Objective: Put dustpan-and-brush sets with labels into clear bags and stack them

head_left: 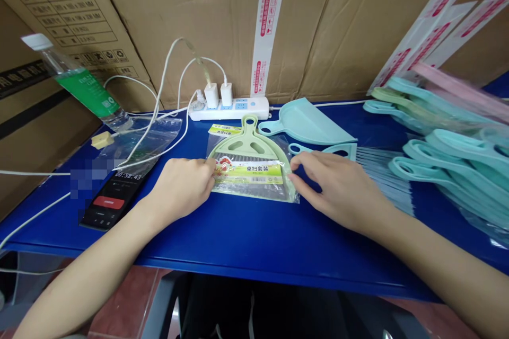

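A light green dustpan and brush set (249, 140) lies flat on the blue table in a clear plastic bag (264, 193), its handle pointing away from me. Across the bristles runs a yellow and white label card (254, 172). My left hand (178, 188) is closed at the bag's left edge, fingers curled in. On the opposite side, my right hand (338, 185) pinches the bag's right edge between thumb and forefinger. Just beyond that hand are a loose light blue dustpan (314, 123) and a matching brush (384, 172), partly covered by the hand.
Several blue, green and pink dustpan sets (457, 164) are heaped at the right. A white power strip (238, 110) with chargers sits by the cardboard boxes (207, 5) at the back. Leftward are a leaning water bottle (85, 87), a phone (115, 198) and loose white cables (159, 95).
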`<state>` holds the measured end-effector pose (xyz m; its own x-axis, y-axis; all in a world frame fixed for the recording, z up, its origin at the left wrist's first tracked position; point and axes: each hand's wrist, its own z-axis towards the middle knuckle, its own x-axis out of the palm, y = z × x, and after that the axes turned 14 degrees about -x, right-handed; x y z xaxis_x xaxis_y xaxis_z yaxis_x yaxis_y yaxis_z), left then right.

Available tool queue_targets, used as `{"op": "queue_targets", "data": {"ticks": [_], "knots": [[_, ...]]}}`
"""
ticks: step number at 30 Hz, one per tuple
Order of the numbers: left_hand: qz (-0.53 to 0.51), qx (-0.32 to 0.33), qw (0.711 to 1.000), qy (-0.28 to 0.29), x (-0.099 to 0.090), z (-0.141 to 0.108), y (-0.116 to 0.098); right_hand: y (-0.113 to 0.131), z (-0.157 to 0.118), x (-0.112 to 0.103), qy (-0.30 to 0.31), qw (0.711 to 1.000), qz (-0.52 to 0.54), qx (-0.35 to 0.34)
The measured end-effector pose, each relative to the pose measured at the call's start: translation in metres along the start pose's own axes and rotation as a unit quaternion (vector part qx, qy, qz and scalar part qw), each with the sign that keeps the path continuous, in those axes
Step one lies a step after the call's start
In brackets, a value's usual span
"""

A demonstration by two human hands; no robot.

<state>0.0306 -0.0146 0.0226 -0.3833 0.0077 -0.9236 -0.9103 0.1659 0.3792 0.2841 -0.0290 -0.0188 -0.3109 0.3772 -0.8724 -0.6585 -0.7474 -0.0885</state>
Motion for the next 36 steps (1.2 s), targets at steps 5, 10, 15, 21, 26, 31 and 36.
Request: {"op": "queue_targets", "data": {"ticks": [5, 10, 15, 21, 26, 31, 36], "knots": [[-0.011, 0.045, 0.997, -0.065, 0.001, -0.003, -0.001, 0.006, 0.005, -0.001, -0.027, 0.991, -0.020, -0.129], [-0.058, 0.184, 0.974, -0.116, 0.007, -0.005, -0.007, 0.011, 0.006, 0.005, -0.003, 0.988, 0.018, -0.154], [-0.053, 0.227, 0.969, -0.086, 0.012, -0.003, -0.014, 0.012, 0.005, 0.013, 0.025, 0.987, 0.025, -0.158], [-0.089, 0.204, 0.972, -0.069, 0.012, -0.001, -0.016, 0.012, 0.006, 0.013, 0.027, 0.988, 0.011, -0.152], [-0.117, 0.160, 0.980, -0.030, 0.007, -0.001, -0.017, 0.013, 0.006, 0.014, 0.027, 0.988, 0.001, -0.149], [-0.137, 0.099, 0.986, -0.004, 0.003, 0.001, -0.014, 0.013, 0.005, 0.013, 0.025, 0.988, -0.009, -0.150], [-0.125, 0.011, 0.992, 0.011, 0.001, 0.005, 0.000, 0.006, 0.001, 0.003, 0.022, 0.993, -0.022, -0.114]]}}
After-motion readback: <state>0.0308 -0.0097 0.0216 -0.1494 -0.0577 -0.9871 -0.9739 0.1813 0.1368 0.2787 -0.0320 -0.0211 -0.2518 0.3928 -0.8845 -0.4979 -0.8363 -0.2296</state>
